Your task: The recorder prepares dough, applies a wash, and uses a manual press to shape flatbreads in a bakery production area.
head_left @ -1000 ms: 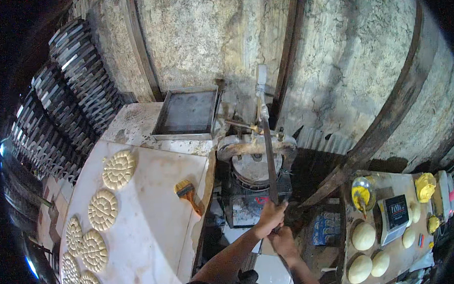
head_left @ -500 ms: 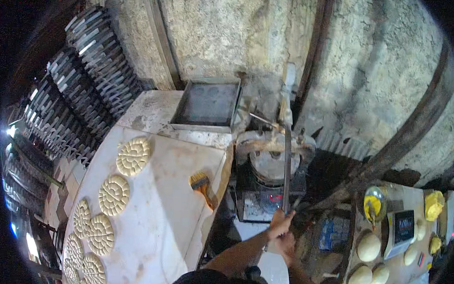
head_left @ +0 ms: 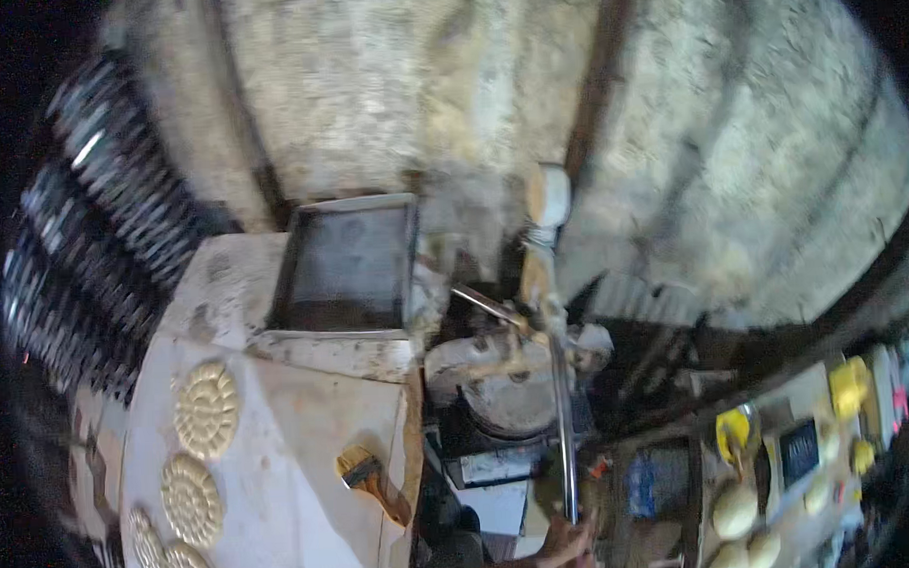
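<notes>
My left hand (head_left: 557, 545) and my right hand (head_left: 582, 564) are wrapped round the long metal lever (head_left: 567, 460) at the bottom of the picture, the right one partly cut off by the edge. The lever rises over a heavy metal press (head_left: 504, 397) with a round plate to a pale block (head_left: 549, 196) at its far end. Left of the press, a marble worktop (head_left: 311, 469) holds coiled, segmented flat dough pieces (head_left: 206, 408) and a wide wooden brush (head_left: 371, 482). The frame is blurred by motion.
A square metal tray (head_left: 342, 268) sits at the back left, beside tall stacks of trays (head_left: 125, 165). A stained wall (head_left: 488, 83) stands behind. On the right table are dough balls (head_left: 735, 510), a yellow-filled bowl (head_left: 732, 437), a dark-topped scale (head_left: 799, 450) and yellow lumps (head_left: 849, 385).
The view has shifted, so most of the scene sits lower in the picture. My hands are now at the lower edge, still closed on the lever.
</notes>
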Tool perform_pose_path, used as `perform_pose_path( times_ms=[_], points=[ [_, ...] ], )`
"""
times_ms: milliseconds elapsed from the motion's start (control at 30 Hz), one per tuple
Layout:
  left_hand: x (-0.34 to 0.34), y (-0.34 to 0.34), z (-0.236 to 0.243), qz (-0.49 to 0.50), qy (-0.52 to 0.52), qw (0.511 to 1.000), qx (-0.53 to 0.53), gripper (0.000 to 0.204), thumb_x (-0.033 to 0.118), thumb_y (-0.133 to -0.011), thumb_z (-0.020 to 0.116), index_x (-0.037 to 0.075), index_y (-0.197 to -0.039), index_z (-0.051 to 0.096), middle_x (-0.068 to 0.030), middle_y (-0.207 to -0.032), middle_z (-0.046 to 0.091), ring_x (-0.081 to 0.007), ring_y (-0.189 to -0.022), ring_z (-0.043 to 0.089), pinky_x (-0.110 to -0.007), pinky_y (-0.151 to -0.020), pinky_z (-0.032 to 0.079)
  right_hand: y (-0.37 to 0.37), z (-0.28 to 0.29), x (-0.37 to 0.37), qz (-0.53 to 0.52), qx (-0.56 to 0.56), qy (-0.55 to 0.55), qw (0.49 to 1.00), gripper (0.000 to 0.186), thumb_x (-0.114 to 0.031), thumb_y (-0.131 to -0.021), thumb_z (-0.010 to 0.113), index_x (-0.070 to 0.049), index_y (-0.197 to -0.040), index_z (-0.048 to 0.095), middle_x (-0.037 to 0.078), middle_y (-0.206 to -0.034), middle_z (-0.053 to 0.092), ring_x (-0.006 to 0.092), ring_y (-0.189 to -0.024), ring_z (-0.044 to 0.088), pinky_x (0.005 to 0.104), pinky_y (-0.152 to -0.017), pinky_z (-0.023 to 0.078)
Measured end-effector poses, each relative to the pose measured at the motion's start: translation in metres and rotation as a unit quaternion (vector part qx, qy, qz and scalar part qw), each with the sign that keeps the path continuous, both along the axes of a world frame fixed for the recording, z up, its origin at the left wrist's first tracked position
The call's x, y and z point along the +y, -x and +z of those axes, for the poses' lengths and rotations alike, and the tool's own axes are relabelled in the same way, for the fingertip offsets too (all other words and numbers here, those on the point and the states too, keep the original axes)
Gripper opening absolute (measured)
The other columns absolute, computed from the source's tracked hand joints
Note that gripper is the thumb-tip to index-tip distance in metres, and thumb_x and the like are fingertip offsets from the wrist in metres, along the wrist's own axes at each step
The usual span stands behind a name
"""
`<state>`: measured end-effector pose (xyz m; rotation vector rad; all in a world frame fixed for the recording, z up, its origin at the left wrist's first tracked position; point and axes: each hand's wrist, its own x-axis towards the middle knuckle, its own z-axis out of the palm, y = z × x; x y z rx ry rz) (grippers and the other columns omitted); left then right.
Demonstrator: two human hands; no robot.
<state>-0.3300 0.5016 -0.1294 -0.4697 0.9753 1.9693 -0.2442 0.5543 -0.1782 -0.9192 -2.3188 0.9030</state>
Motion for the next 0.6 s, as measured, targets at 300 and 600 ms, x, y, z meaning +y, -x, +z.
perform_pose_path(
  times_ms=[300, 600],
  points=[
    [-0.067, 0.22, 0.198, -0.246, 0.068, 0.822, 0.508, 0.057, 0.058, -0.1, 0.039, 0.004, -0.097, 0.058, -0.012, -0.083, 0.064, -0.0237, -0.074, 0.063, -0.042, -0.069, 0.05, 0.021, 0.344, -0.032, -0.106, -0.369, 0.241, 0.891, 0.034, -0.015, -0.084, 0.07, -0.004, -0.115, 0.062, 0.006, -0.075, 0.064, 0.0176, -0.064, 0.063, 0.0321, -0.06, 0.052],
    [-0.15, 0.496, 0.258, -0.277, 0.495, 0.429, 0.703, 0.063, 0.054, -0.098, 0.04, 0.004, -0.079, 0.072, -0.0218, -0.08, 0.068, -0.0375, -0.084, 0.068, -0.05, -0.082, 0.051, 0.176, 0.529, 0.027, -0.065, 0.328, -0.15, 0.931, 0.029, -0.016, -0.091, 0.066, 0.003, -0.112, 0.065, 0.015, -0.092, 0.067, 0.0242, -0.082, 0.066, 0.0338, -0.07, 0.054]
  ],
)
